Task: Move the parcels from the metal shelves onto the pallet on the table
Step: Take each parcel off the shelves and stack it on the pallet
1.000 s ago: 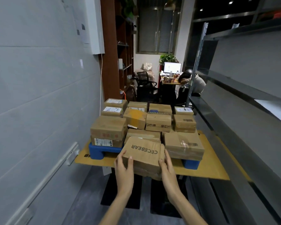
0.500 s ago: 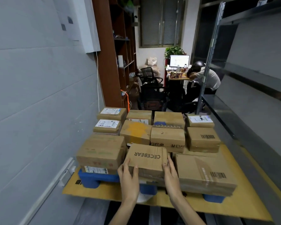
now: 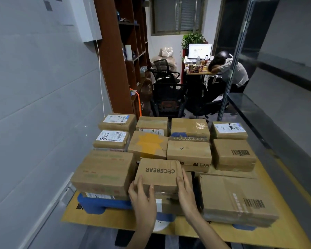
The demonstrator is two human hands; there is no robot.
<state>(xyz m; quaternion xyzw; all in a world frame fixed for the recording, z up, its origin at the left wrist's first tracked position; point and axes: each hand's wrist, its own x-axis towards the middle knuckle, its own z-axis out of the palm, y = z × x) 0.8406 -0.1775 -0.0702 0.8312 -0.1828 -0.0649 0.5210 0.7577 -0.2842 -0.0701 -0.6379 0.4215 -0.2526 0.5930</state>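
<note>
- The CECEBEAR parcel (image 3: 158,174) rests on another parcel at the front of the pallet (image 3: 101,203); the left hand (image 3: 142,198) and right hand (image 3: 186,193) grip its sides.
- Stacked parcels (image 3: 188,151) crowd the pallet on the table (image 3: 97,219).
- The visible metal shelves (image 3: 258,112) show none, so the task is probably nearly finished.

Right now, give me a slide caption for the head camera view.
Left hand and right hand hold a CECEBEAR box among parcels on the blue pallet on a table.

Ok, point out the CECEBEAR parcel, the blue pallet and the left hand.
CECEBEAR parcel (image 3: 158,174): head view, top face.
blue pallet (image 3: 104,203): head view, front-left edge.
left hand (image 3: 143,198): head view, back of hand.
</note>
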